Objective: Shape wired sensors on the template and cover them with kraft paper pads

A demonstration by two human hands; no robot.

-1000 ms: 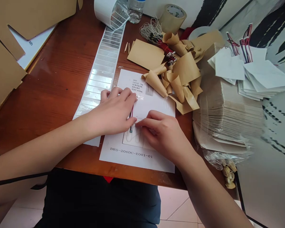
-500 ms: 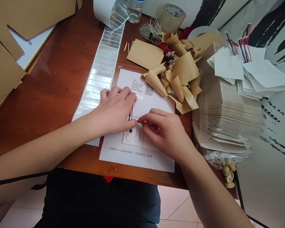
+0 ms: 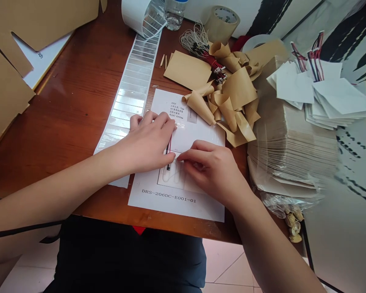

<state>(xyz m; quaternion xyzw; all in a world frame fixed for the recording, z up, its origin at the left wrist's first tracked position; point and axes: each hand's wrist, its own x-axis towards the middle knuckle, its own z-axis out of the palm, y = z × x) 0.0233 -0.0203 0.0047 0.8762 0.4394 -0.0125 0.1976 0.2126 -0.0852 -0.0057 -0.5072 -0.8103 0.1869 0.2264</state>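
Note:
A printed white sheet (image 3: pixel 177 207) with a line drawing and the text "DRS-206DC-E001-01" lies on the table. My left hand (image 3: pixel 149 142) rests on it palm down, fingers stretched toward the top of the sheet. Under its thumb and index finger runs a short red and black wire lead (image 3: pixel 168 160) with a small dark end, lying over the drawing. My right hand (image 3: pixel 212 167) is just right of the left thumb, with thumb and fingers pinched together low over the drawing. Whatever sits between those fingertips is too small to make out.
A strip of silvery labels (image 3: pixel 134 81) unrolls beside the sheet. Curled brown paper pieces (image 3: pixel 232 101), bundled wires (image 3: pixel 198 42) and a tape roll (image 3: pixel 222 22) lie behind. A tall stack of white pieces (image 3: pixel 295 146) stands at right, a cardboard box (image 3: pixel 49 24) at left.
The right fingertips have shifted very slightly down and right, away from the left thumb. My left hand stays in place on the sheet.

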